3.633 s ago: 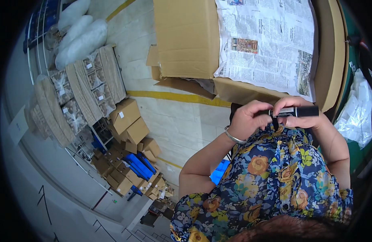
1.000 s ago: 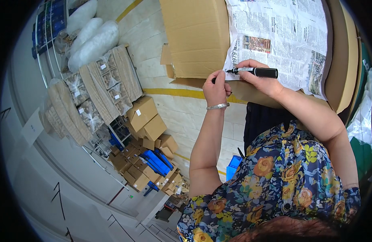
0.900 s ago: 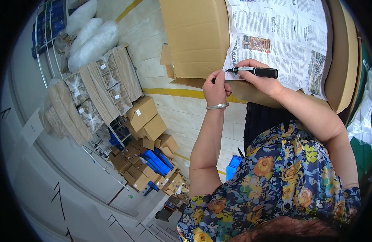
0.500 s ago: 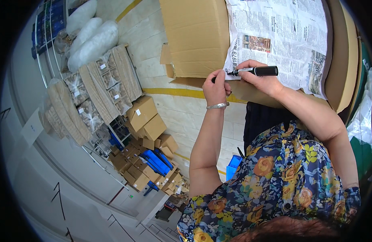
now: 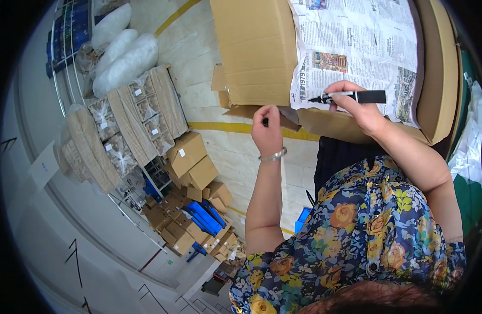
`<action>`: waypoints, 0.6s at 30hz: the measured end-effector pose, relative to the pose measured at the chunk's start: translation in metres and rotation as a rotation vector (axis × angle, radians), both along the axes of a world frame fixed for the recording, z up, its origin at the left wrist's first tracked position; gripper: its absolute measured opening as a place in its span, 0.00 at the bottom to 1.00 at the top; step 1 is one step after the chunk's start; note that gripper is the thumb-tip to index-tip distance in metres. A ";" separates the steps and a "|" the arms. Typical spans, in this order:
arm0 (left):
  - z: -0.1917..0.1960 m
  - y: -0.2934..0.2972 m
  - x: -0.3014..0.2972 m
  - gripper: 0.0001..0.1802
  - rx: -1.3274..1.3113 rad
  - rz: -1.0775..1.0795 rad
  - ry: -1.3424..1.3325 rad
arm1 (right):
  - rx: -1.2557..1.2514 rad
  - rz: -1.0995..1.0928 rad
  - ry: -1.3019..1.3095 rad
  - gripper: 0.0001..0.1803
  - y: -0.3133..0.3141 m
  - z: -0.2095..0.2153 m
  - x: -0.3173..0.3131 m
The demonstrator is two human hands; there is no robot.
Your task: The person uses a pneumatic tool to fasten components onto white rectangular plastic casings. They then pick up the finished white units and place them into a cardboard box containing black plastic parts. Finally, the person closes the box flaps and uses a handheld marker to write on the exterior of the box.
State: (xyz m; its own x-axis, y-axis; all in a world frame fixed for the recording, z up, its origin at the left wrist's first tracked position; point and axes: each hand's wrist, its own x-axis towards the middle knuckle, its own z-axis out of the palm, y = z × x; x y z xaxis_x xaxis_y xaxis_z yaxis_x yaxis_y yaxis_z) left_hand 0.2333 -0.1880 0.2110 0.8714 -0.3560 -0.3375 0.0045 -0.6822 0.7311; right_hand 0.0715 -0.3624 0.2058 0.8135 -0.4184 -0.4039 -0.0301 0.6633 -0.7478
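My right hand grips a black marker pen. The pen lies almost level, its uncapped tip pointing left, just above the lower left corner of a printed newspaper sheet. A small dark pen mark shows on the paper there. My left hand, a bangle at its wrist, is closed beside the box's near edge, off the paper. A small black piece, apparently the marker cap, peeks out between its fingers. Under and around the sheet is a large cardboard box with its flaps folded out.
Left across the floor stand wrapped stacks of cardboard dividers and bagged white material. Several brown cartons and blue bins are piled farther down. A yellow line crosses the floor. Clear plastic lies at the right.
My right hand has lifted the marker and drawn it to the right, leaving the mark uncovered. My left hand has moved left and slightly down, away from the paper's corner.
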 end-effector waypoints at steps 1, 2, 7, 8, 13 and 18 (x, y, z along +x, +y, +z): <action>0.009 -0.004 -0.010 0.13 -0.078 -0.129 0.003 | -0.011 -0.003 -0.005 0.09 -0.003 0.008 -0.006; 0.023 -0.016 -0.025 0.14 -0.154 -0.262 0.004 | -0.061 -0.005 -0.022 0.08 -0.005 0.011 -0.015; 0.038 -0.062 -0.066 0.32 -0.234 -0.651 -0.118 | -0.098 0.014 -0.058 0.09 -0.015 0.035 -0.044; 0.042 -0.071 -0.071 0.34 -0.256 -0.696 -0.158 | -0.105 0.012 -0.051 0.09 -0.017 0.039 -0.049; 0.047 -0.096 -0.074 0.38 -0.212 -0.852 -0.185 | -0.155 -0.110 -0.019 0.08 -0.020 0.043 -0.067; 0.054 -0.112 -0.082 0.41 -0.194 -1.013 -0.259 | -0.195 -0.103 0.042 0.08 -0.022 0.049 -0.080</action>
State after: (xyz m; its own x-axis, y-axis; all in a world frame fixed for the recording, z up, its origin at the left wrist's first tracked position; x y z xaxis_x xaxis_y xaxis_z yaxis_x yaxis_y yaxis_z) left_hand 0.1509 -0.2996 0.2654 0.1751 -0.9836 -0.0438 -0.6718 -0.1519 0.7250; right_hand -0.0080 -0.3844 0.2546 0.7467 -0.5719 -0.3396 -0.0036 0.5071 -0.8619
